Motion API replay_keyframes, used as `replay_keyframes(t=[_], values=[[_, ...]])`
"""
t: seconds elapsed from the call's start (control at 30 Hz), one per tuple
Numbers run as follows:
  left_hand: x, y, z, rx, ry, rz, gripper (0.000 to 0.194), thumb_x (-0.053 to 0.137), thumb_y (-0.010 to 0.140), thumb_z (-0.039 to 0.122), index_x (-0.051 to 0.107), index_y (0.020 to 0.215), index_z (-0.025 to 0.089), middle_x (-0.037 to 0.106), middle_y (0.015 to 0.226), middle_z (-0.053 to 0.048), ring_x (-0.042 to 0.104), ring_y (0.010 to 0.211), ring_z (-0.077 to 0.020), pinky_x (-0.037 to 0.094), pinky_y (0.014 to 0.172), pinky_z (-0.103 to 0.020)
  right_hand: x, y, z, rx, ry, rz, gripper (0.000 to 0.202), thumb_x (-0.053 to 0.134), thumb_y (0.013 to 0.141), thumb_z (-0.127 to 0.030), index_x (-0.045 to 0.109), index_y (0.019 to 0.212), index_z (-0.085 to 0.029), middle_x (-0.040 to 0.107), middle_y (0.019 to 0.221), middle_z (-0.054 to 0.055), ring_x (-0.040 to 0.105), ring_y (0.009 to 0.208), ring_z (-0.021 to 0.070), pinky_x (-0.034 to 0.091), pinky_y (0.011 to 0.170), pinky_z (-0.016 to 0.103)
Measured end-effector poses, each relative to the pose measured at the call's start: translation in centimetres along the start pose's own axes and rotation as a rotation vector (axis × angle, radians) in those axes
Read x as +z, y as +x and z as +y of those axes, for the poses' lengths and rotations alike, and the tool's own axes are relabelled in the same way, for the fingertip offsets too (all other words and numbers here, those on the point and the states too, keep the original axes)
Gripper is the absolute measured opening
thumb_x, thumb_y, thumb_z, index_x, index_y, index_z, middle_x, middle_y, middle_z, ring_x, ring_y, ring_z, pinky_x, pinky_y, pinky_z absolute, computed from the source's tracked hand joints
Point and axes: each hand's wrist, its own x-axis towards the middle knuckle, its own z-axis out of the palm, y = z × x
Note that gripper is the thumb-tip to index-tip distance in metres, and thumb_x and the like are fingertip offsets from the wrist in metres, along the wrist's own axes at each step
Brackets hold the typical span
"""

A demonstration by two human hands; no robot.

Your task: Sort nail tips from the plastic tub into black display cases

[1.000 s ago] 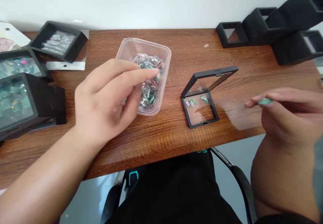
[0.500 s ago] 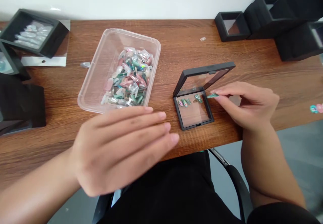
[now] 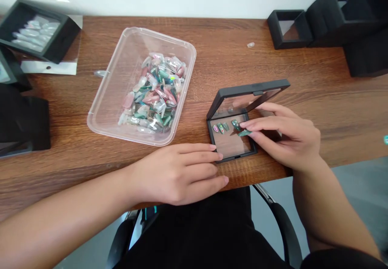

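Note:
My right hand pinches a green press-on nail between thumb and finger, over the right part of an open black display case. Several decorated nails lie in a row on the case's clear film, and another green nail is beside the pinching fingers. The case's lid stands tilted up at the back. My left hand lies flat with its fingers out, its fingertips at the case's front left corner; nothing is in it.
Left of the case stands a clear plastic tub with a pile of nails in green, pink and clear. Black display boxes are at the left, and more black boxes at the back right. A small clear piece lies near the wall.
My left hand has come down from above the table to the case's front left corner. My right hand has moved left, bringing the green press-on nail over the case.

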Motion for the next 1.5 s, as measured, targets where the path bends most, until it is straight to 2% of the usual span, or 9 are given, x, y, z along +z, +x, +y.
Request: replay_keyframes(t=[0.17,0.27,0.37,0.5,0.6,0.77,1.07,1.2,1.5], values=[[0.0,-0.3,-0.2,-0.013,-0.005,-0.015,0.030,0.065,0.103,0.016,0.074,0.131,0.017,0.085,0.109,-0.001,0.079,0.118,-0.0205,0.063,0.114,-0.037,-0.5,0.2,0.8,-0.072,0.072,0.062,0.045,0.081,0.082,-0.008,0.079,0.116,-0.037,0.084,0.106,-0.003,0.081,0.101,0.0253,0.063,0.106,0.053],[-0.4,-0.4,-0.4,-0.037,-0.038,-0.035,0.035,0.059,0.105,0.014,0.069,0.138,0.018,0.085,0.110,-0.001,0.079,0.119,-0.0188,0.064,0.112,-0.035,-1.2,0.3,1.6,-0.042,0.049,0.157,0.053,0.080,0.084,-0.011,0.078,0.123,-0.045,0.084,0.105,-0.004,0.080,0.093,0.0247,0.066,0.081,0.046],[-0.7,-0.3,-0.7,-0.061,-0.055,-0.034,0.035,0.058,0.105,0.013,0.068,0.138,0.017,0.085,0.112,-0.001,0.079,0.117,-0.0190,0.066,0.107,-0.033,-1.6,0.5,2.2,-0.002,-0.005,0.108,0.058,0.078,0.086,-0.012,0.075,0.127,-0.052,0.083,0.102,-0.005,0.077,0.083,0.0224,0.060,0.065,0.040],[-0.5,0.0,-0.6,-0.069,-0.036,-0.038,0.036,0.058,0.105,0.014,0.067,0.140,0.017,0.085,0.110,-0.001,0.081,0.111,-0.0180,0.068,0.100,-0.031,-1.1,0.8,2.2,-0.097,0.033,-0.030,0.051,0.078,0.086,-0.008,0.079,0.123,-0.044,0.082,0.101,-0.001,0.078,0.086,0.0224,0.061,0.074,0.041],[-0.3,0.0,-0.5,-0.064,-0.028,-0.031,0.034,0.059,0.106,0.017,0.067,0.140,0.017,0.085,0.108,-0.001,0.081,0.109,-0.0162,0.067,0.103,-0.031,-0.7,0.8,1.8,-0.100,0.029,-0.059,0.047,0.075,0.088,-0.005,0.081,0.118,-0.040,0.081,0.101,0.000,0.077,0.089,0.0215,0.062,0.079,0.041],[-0.4,-0.2,-0.4,-0.102,-0.026,-0.049,0.033,0.058,0.107,0.018,0.067,0.139,0.017,0.084,0.111,-0.003,0.080,0.111,-0.0145,0.063,0.111,-0.033,-0.7,0.6,1.4,-0.058,0.076,-0.070,0.044,0.069,0.090,-0.005,0.080,0.117,-0.038,0.081,0.106,0.002,0.078,0.094,0.0234,0.064,0.083,0.044],[-0.4,-0.4,-0.3,-0.089,-0.073,-0.019,0.030,0.060,0.106,0.018,0.069,0.135,0.015,0.084,0.110,-0.003,0.080,0.110,-0.0136,0.059,0.117,-0.033,-0.2,1.2,1.1,-0.010,-0.017,-0.012,0.023,0.085,0.083,-0.011,0.079,0.097,-0.027,0.081,0.096,0.001,0.078,0.089,0.0190,0.063,0.081,0.036],[-0.6,-0.4,-0.2,-0.102,-0.058,-0.032,0.031,0.058,0.106,0.016,0.068,0.136,0.015,0.084,0.110,-0.002,0.080,0.108,-0.0136,0.062,0.112,-0.032,-0.3,1.3,1.3,0.046,-0.014,-0.028,0.020,0.085,0.085,-0.015,0.078,0.101,-0.025,0.082,0.097,0.004,0.079,0.092,0.0207,0.063,0.084,0.037],[-0.7,-0.5,-0.1,-0.098,-0.066,-0.063,0.037,0.055,0.107,0.014,0.061,0.143,0.016,0.083,0.108,-0.001,0.080,0.101,-0.0132,0.067,0.104,-0.033,-1.0,1.5,1.8,-0.030,-0.026,-0.202,0.027,0.072,0.094,-0.011,0.080,0.114,-0.027,0.080,0.113,0.008,0.076,0.107,0.0254,0.058,0.093,0.048]])
